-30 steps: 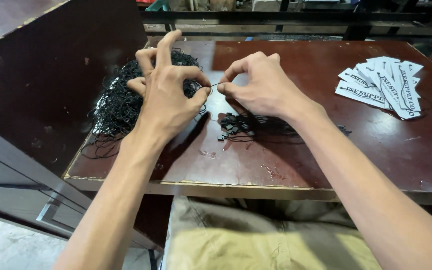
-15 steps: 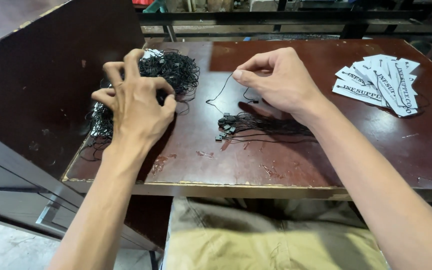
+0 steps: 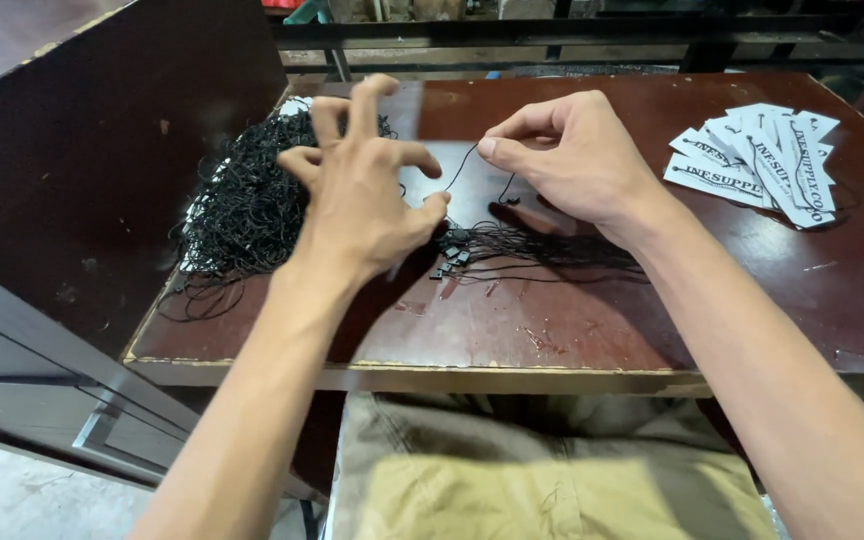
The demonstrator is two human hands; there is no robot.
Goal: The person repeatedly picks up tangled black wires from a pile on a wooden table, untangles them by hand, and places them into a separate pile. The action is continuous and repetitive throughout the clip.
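Fingers (image 3: 497, 150) of the right hand (image 3: 577, 160) pinch one thin black cord (image 3: 462, 168) above the table (image 3: 652, 330), the left hand (image 3: 362, 195) splayed and released beside the tangled cord pile (image 3: 252, 205); drawing slowly should avoid snagging.

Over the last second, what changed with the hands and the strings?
The left hand let go of the thin black string both hands had pinched, swung out over the tangled string pile, then came back toward the middle, fingers spread and empty. The right hand kept its pinch, one end now dangling. The small bundle of strings, the white tags and the table stayed put.
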